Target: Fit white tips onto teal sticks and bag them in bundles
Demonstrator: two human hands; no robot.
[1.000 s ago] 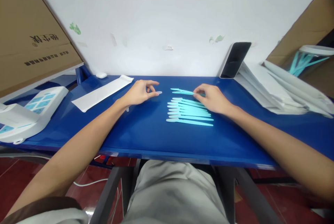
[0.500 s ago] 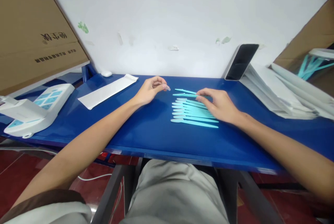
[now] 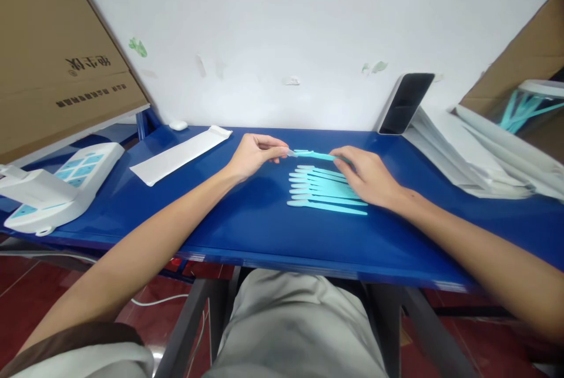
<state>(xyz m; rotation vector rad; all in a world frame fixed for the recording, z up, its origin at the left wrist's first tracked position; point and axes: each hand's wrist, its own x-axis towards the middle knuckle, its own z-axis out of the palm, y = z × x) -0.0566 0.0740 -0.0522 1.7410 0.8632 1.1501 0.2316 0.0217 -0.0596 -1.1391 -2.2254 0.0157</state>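
My left hand [image 3: 259, 156] pinches a small clear cap [image 3: 290, 153] at the left end of a turquoise stick [image 3: 319, 156]. The fingers of my right hand [image 3: 368, 175] are closed on the right end of that stick. A second turquoise stick lies close behind it, partly merged with it in view. Just in front, several turquoise sticks with pale capped ends [image 3: 326, 187] lie side by side on the blue table [image 3: 247, 225], their right ends partly under my right hand.
To the left are a white wrapper [image 3: 180, 156], a small white case [image 3: 178, 125] and a white device with blue patches [image 3: 70, 187]. A phone [image 3: 406, 103] leans on the wall, beside white bags [image 3: 476, 160]. Cardboard stands at both sides.
My left hand has moved right with the clear cap, which now meets the stick's left end. My right hand keeps its hold and has shifted only slightly.
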